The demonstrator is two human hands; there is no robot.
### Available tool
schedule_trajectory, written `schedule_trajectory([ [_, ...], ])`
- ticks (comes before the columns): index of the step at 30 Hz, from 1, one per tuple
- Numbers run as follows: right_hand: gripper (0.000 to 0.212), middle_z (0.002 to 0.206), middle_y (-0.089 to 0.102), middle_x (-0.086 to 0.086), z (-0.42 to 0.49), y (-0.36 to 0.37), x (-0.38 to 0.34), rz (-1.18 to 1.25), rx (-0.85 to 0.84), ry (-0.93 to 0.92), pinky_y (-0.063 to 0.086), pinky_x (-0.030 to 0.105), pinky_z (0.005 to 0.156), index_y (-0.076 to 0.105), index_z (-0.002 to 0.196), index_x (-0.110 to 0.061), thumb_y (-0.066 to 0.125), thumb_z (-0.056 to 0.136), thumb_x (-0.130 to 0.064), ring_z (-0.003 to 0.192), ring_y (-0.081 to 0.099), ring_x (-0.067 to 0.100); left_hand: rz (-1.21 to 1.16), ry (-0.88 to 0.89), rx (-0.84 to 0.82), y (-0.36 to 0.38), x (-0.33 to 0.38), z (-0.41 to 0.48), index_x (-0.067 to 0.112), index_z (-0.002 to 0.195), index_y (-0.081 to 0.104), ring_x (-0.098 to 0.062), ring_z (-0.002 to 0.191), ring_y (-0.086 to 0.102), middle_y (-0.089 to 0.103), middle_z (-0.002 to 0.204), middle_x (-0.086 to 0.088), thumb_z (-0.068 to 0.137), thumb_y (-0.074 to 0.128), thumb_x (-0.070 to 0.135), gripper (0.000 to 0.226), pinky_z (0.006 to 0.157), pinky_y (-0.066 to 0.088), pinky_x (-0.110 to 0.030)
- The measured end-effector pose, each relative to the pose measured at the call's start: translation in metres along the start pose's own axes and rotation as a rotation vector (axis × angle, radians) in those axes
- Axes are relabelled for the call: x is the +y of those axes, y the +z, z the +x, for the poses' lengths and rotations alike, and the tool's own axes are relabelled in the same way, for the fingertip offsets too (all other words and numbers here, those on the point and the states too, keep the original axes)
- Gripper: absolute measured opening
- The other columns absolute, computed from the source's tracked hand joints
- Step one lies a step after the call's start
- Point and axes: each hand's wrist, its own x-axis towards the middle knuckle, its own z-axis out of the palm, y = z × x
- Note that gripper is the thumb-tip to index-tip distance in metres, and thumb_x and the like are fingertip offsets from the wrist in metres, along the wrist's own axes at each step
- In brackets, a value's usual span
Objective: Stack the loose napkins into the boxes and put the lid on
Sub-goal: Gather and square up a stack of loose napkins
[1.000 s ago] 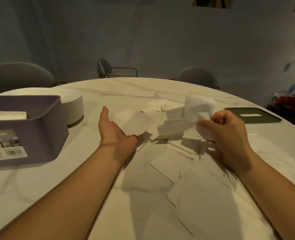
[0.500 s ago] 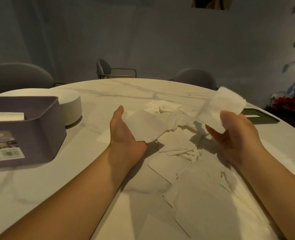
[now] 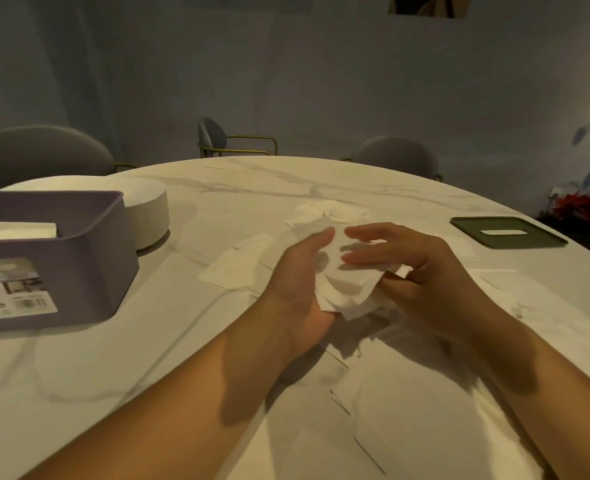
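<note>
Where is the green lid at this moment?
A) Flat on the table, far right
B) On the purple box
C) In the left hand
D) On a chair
A: the lid lies flat on the table at the far right, well apart from the box at the left.

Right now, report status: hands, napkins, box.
Left hand cradles napkin stack, right hand pressing on top. Purple box open, green lid lying far right. Loose napkins litter table.
</note>
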Motion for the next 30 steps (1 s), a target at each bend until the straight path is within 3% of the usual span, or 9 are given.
schedule_trajectory([
  [3,0.057,0.112,0.048,-0.035,0.001,0.001,0.001,0.0,0.045,0.04,0.044,0.003,0.082,0.05,0.1,-0.056,0.071,0.079,-0.007,0.104,0.052,-0.007,-0.021,-0.002,0.034,-0.002,-0.002,0.002,0.004,0.128,0.049,-0.033,0.094,0.063,0.065,0.11,-0.017,0.1,0.042,0.017,0.032,0.074,0.052,-0.042],
  [7,0.038,0.098,0.054,-0.031,0.002,-0.003,0.005,0.018,0.167,0.128,0.045,0.004,0.072,0.054,0.095,-0.049,0.064,0.086,-0.014,0.092,0.054,-0.007,-0.033,0.018,0.072,-0.005,0.003,0.002,0.006,0.128,0.05,-0.031,0.091,0.063,0.065,0.112,-0.017,0.1,0.041,0.017,0.032,0.07,0.051,-0.04],
  [10,0.033,0.091,0.062,-0.025,0.002,-0.004,0.005,0.082,0.219,0.154,0.049,0.015,0.082,0.06,0.084,-0.044,0.061,0.088,-0.011,0.092,0.061,0.003,-0.059,0.024,0.086,-0.007,0.006,0.002,0.008,0.115,0.055,-0.032,0.094,0.061,0.065,0.11,-0.017,0.1,0.04,0.019,0.025,0.079,0.05,-0.043],
  [14,0.025,0.111,0.061,-0.01,0.002,-0.008,0.01,0.042,0.299,0.212,0.05,0.03,0.091,0.062,0.078,-0.029,0.061,0.089,-0.007,0.106,0.057,0.014,-0.149,0.077,0.153,-0.011,0.011,0.003,0.011,0.111,0.057,-0.032,0.093,0.062,0.065,0.107,-0.015,0.099,0.042,0.022,0.022,0.082,0.05,-0.044],
  [17,0.02,0.111,0.062,0.001,0.002,-0.015,0.013,0.23,0.443,0.461,0.054,0.036,0.083,0.056,0.08,-0.022,0.053,0.096,-0.01,0.104,0.06,0.023,-0.196,0.096,0.177,-0.011,0.012,0.001,0.012,0.105,0.058,-0.033,0.093,0.062,0.065,0.105,-0.015,0.099,0.041,0.024,0.021,0.087,0.05,-0.047],
  [22,0.016,0.086,0.061,0.004,0.003,-0.031,0.022,0.88,0.576,0.998,0.047,0.019,0.049,0.055,0.103,-0.017,0.047,0.092,-0.01,0.072,0.065,0.016,-0.135,0.041,0.154,-0.003,0.007,-0.004,0.016,0.116,0.057,-0.031,0.087,0.061,0.065,0.106,-0.012,0.097,0.046,0.03,0.026,0.054,0.053,-0.037],
  [24,0.005,0.065,0.054,0.001,0.004,-0.03,0.021,0.91,0.544,1.089,0.043,0.014,0.038,0.056,0.086,-0.012,0.054,0.09,-0.013,0.053,0.06,0.01,-0.112,0.03,0.141,-0.002,0.005,-0.004,0.017,0.121,0.056,-0.032,0.094,0.062,0.065,0.111,-0.012,0.096,0.047,0.032,0.03,0.06,0.054,-0.039],
  [26,0.02,0.047,0.045,-0.003,0.005,-0.029,0.021,0.941,0.525,1.116,0.042,0.013,0.037,0.051,0.07,-0.013,0.06,0.088,-0.014,0.041,0.052,0.007,-0.102,0.019,0.142,-0.002,0.004,-0.004,0.016,0.125,0.054,-0.033,0.107,0.06,0.063,0.119,-0.014,0.095,0.048,0.032,0.035,0.077,0.051,-0.041],
  [30,0.015,0.051,0.042,0.0,0.005,-0.029,0.014,1.08,0.559,1.108,0.046,0.016,0.049,0.052,0.071,-0.013,0.056,0.086,-0.013,0.054,0.044,0.01,-0.05,-0.005,0.114,0.003,0.0,-0.007,0.014,0.12,0.052,-0.03,0.093,0.061,0.062,0.112,-0.014,0.095,0.049,0.028,0.028,0.07,0.048,-0.035],
])
